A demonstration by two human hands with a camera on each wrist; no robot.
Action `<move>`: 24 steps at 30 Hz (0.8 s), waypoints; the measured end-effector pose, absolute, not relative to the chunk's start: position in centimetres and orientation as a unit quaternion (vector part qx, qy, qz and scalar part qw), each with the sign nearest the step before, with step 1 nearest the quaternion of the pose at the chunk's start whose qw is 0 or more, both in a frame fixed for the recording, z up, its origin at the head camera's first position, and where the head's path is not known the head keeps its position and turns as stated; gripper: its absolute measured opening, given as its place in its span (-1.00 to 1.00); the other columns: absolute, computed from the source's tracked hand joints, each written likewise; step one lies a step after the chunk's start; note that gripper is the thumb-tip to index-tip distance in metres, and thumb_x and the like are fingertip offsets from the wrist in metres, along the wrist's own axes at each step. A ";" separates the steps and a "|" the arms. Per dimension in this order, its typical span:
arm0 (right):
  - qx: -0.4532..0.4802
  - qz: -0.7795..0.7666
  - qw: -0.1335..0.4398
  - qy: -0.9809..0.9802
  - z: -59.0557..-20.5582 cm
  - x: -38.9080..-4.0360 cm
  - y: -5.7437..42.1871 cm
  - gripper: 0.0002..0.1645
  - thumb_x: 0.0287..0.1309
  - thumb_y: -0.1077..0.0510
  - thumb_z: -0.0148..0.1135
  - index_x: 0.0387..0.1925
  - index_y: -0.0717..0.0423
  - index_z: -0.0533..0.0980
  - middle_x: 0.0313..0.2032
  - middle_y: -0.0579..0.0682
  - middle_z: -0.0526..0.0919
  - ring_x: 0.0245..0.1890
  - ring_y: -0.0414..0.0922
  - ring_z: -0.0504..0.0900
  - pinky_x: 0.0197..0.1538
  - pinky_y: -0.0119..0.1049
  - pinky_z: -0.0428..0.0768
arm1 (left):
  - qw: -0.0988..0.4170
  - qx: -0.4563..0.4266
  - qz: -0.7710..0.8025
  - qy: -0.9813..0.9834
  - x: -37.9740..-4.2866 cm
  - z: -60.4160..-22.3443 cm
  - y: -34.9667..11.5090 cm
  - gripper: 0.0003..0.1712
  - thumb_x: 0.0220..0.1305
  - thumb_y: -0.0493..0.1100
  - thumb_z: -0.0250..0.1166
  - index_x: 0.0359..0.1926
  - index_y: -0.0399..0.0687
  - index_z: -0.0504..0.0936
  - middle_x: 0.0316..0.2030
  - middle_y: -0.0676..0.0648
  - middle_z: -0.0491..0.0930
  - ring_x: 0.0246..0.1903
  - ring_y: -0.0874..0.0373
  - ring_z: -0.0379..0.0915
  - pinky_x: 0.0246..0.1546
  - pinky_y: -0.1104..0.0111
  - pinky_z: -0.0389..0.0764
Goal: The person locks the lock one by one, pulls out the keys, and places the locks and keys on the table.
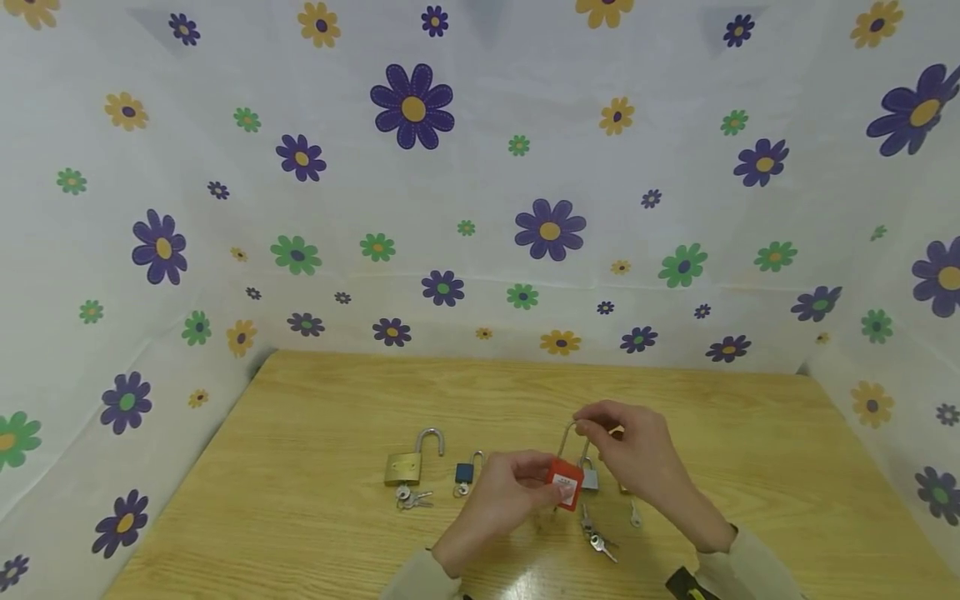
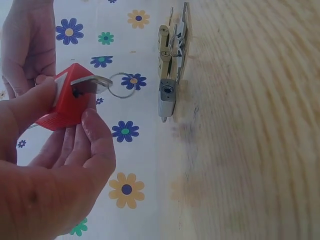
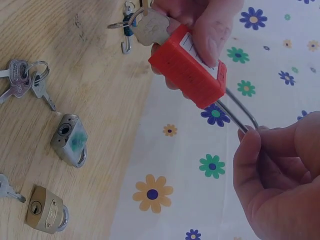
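Observation:
Between both hands, above the table, is a red padlock (image 1: 566, 483) with a white label and a long thin shackle (image 3: 239, 112). My left hand (image 1: 517, 487) grips its red body, thumb on the label. The fingertips of my right hand (image 1: 633, 442) pinch the curved top of the shackle. A key (image 2: 92, 81) sits in the keyhole at the body's end, with a ring (image 2: 121, 85) hanging from it. Whether the shackle is locked in the body, I cannot tell. Behind the red padlock lies a silver padlock (image 3: 70, 140) on the table.
On the wooden table (image 1: 315, 417), a large brass padlock (image 1: 403, 469) with raised shackle and a blue padlock (image 1: 464, 473) lie left, keys (image 1: 412, 498) beside them. A smaller brass padlock (image 3: 47, 210) lies right, near loose keys (image 1: 597, 542). Flowered cloth (image 1: 480, 183) surrounds the table.

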State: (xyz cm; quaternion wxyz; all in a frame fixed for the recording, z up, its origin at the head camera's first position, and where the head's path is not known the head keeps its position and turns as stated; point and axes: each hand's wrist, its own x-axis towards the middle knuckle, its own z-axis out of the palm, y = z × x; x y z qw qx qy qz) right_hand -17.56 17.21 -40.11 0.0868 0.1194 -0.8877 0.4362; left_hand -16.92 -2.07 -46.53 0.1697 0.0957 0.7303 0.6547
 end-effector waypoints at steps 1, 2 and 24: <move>0.120 0.442 0.082 -0.885 -40.1 -17.5 17.2 -0.89 0.31 0.30 0.32 -0.21 0.11 0.72 -0.32 -0.01 0.80 -0.51 -0.31 0.60 -0.39 -0.43 0.63 | 0.170 0.096 0.655 0.729 -16.9 -46.5 -2.1 -0.61 0.22 -0.14 0.51 0.06 -0.09 0.74 -0.11 -0.08 0.79 -0.17 0.14 0.73 -0.17 0.34 0.71; 0.120 0.447 0.078 -0.883 -40.0 -17.5 17.2 -0.89 0.31 0.31 0.32 -0.21 0.11 0.72 -0.32 0.00 0.80 -0.51 -0.32 0.60 -0.41 -0.42 0.63 | 0.171 0.097 0.657 0.728 -16.9 -46.6 -2.1 -0.61 0.22 -0.15 0.51 0.06 -0.09 0.73 -0.10 -0.08 0.79 -0.16 0.13 0.73 -0.16 0.33 0.71; 0.171 0.442 0.080 -0.877 -40.4 -16.9 16.6 -0.88 0.29 0.30 0.35 -0.21 0.08 0.74 -0.32 -0.05 0.81 -0.55 -0.32 0.60 -0.45 -0.43 0.59 | 0.146 0.100 0.667 0.724 -17.1 -46.4 -2.5 -0.66 0.21 -0.19 0.51 0.00 -0.16 0.73 -0.11 -0.15 0.79 -0.14 0.07 0.75 -0.13 0.27 0.73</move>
